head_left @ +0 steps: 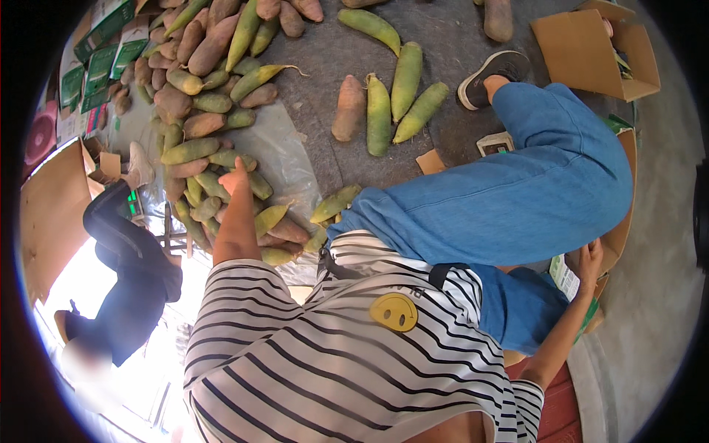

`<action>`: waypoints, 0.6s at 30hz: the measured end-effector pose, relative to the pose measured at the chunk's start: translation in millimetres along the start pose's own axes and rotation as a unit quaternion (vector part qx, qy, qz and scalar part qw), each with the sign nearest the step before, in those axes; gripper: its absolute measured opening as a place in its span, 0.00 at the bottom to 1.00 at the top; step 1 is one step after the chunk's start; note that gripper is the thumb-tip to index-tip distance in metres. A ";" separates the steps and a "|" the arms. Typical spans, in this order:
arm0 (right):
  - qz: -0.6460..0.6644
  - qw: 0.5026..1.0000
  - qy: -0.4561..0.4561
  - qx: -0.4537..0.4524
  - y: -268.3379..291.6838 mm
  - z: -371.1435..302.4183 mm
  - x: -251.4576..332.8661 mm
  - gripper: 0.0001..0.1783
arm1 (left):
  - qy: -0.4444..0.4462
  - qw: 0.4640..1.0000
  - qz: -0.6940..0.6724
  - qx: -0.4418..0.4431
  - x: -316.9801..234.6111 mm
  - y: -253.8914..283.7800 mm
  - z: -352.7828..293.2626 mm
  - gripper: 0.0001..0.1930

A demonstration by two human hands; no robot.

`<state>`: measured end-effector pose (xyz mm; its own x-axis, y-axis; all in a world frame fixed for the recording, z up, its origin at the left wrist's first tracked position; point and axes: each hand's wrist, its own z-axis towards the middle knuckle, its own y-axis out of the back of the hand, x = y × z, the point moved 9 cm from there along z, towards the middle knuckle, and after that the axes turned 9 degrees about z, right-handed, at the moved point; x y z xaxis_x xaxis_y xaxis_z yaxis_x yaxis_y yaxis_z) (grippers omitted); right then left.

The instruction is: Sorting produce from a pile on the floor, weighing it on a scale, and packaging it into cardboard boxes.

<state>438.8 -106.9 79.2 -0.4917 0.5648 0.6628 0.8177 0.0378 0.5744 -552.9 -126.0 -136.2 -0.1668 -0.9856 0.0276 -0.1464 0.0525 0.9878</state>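
Note:
My left hand (pixel 235 179) reaches over a heap of green radishes (pixel 189 151) and reddish-brown, soil-dusted roots (pixel 205 125). Its index finger is stretched out and its thumb stands apart, with nothing seen in its grasp. Beside my right thigh, my right hand (pixel 588 264) is closed at the edge of a cardboard box (pixel 619 240); my fingers are partly hidden, and what they hold cannot be made out. A white-and-green package (pixel 564 278) lies against that wrist. Ahead of me, several green radishes (pixel 407 77) lie apart from the heap, next to one reddish root (pixel 348 108).
An open cardboard box (pixel 591 55) stands at the far right. A small scale-like device (pixel 495 143) and a cardboard scrap (pixel 430 162) lie by my leg. Clear plastic sheeting (pixel 284 140) is under the heap. At left are another person (pixel 136 288), a large carton (pixel 55 214) and green-and-white packages (pixel 98 74).

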 end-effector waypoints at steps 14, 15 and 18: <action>-0.005 0.998 -0.044 -0.034 -25.4 -15.6 73.2 0.18 | 0.183 0.913 -0.283 0.230 -55.3 -90.5 -38.2 0.16; 0.009 0.995 -0.070 -0.068 -11.6 -37.5 48.3 0.18 | 0.148 0.919 -0.272 0.245 -109.8 -110.3 -63.0 0.15; 0.023 0.998 -0.041 -0.034 -5.8 -15.4 22.4 0.18 | 0.126 0.878 -0.356 0.294 -82.6 -121.8 -125.6 0.17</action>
<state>418.4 -107.2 98.0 -0.4262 0.6297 0.6495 0.8154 -0.0434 0.5772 -398.9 -71.2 -239.5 0.3822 -0.8023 -0.4585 -0.6168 -0.5910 0.5199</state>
